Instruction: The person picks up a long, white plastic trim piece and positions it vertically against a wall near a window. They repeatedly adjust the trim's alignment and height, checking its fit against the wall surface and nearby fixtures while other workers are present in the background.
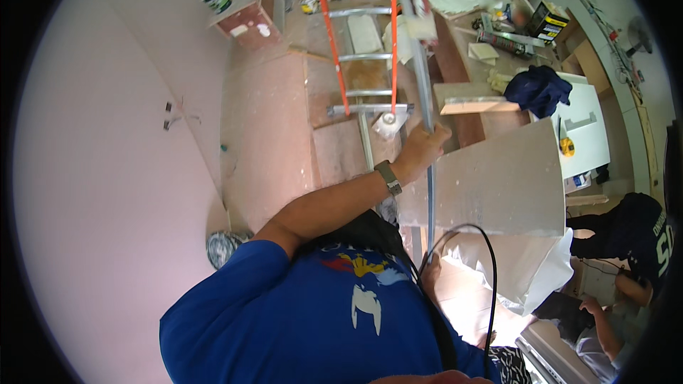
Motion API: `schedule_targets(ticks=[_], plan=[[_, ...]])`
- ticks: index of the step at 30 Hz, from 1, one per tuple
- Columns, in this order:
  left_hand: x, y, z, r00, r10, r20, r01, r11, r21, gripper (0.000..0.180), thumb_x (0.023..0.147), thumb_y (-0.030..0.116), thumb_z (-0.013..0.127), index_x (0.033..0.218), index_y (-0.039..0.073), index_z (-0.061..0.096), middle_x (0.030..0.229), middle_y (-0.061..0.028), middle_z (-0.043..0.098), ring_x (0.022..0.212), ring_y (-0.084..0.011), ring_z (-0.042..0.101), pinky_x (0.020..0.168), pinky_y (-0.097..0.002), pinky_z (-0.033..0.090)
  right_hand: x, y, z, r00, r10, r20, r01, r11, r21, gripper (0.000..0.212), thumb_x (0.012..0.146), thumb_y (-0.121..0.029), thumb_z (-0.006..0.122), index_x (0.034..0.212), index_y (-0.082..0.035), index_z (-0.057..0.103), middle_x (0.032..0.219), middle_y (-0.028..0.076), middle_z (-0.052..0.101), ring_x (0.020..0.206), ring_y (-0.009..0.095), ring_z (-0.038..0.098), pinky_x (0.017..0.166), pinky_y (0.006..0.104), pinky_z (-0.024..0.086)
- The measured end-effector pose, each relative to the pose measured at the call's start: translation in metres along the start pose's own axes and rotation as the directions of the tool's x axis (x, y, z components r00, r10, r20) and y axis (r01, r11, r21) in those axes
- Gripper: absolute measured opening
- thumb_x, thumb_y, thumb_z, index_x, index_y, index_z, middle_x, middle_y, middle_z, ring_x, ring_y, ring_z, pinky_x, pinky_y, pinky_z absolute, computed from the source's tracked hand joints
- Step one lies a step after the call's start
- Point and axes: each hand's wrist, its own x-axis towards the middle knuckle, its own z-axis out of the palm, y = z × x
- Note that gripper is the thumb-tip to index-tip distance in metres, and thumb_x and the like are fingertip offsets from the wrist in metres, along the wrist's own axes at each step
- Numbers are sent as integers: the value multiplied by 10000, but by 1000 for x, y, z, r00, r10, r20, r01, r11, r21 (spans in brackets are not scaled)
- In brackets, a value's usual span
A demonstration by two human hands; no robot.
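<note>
A long grey metal pole (430, 199) runs from the top of the view down toward my chest. My left hand (420, 153), with a watch at the wrist, is closed around its middle. Lower down, my right hand (430, 274) is closed at the pole's lower end, its fingers partly hidden. Something pale and blurred (422, 27) shows by the pole's far part; I cannot tell whether it is attached. Just right of my left hand lies a large grey-beige board (505, 178). A black cable (493, 270) loops beside my right hand.
An orange stepladder (393, 50) stands ahead. Right of it, a cluttered worktop holds a dark blue cloth (538, 91), a caulking gun (505, 43) and a yellow tape measure (566, 146) on a white panel. Two people (629, 235) are at lower right. A bucket (226, 247) stands by the left wall.
</note>
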Motion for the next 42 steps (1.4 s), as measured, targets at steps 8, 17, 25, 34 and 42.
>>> schedule_targets(ticks=[8, 17, 25, 34, 42], plan=[[178, -23, -24, 847, -394, 357, 375, 919, 123, 207, 802, 244, 570, 873, 57, 517, 798, -37, 522, 735, -164, 568, 751, -309, 499, 5, -99, -13, 943, 331, 30, -332, 931, 149, 215, 786, -146, 611, 967, -36, 572, 699, 206, 591, 646, 367, 601, 565, 433, 455], [304, -16, -52, 541, -480, 691, 626, 779, 51, 178, 795, 243, 498, 852, 74, 496, 788, -66, 559, 907, -293, 588, 861, -362, 442, 109, -276, -5, 950, 312, 16, -293, 872, 391, 259, 709, -98, 649, 938, -19, 558, 623, 131, 554, 569, 233, 557, 551, 353, 451], [370, 14, -75, 462, -471, 751, 480, 845, 235, 451, 848, 345, 463, 1175, 37, 505, 1034, -123, 613, 1030, -279, 567, 904, -379, 417, 153, -342, 24, 875, 472, -109, -407, 838, 363, 156, 738, -121, 624, 810, -33, 517, 624, 121, 522, 551, 214, 511, 525, 357, 408], [611, -9, -132, 886, -454, 95, 413, 865, 286, 515, 821, 465, 477, 1113, 45, 525, 1126, -136, 585, 1005, -252, 555, 883, -388, 409, 152, -370, 7, 745, 571, -345, -583, 808, 78, 323, 662, -164, 627, 954, -30, 589, 755, 192, 613, 669, 376, 600, 588, 425, 471], [746, -31, -110, 877, -479, -36, 474, 849, 235, 480, 894, 417, 428, 1199, 47, 447, 1129, -128, 573, 899, -259, 568, 788, -406, 462, 161, -463, 2, 637, 711, -299, -732, 679, 56, 350, 647, -130, 625, 977, -29, 567, 820, 185, 603, 748, 372, 598, 667, 445, 479]])
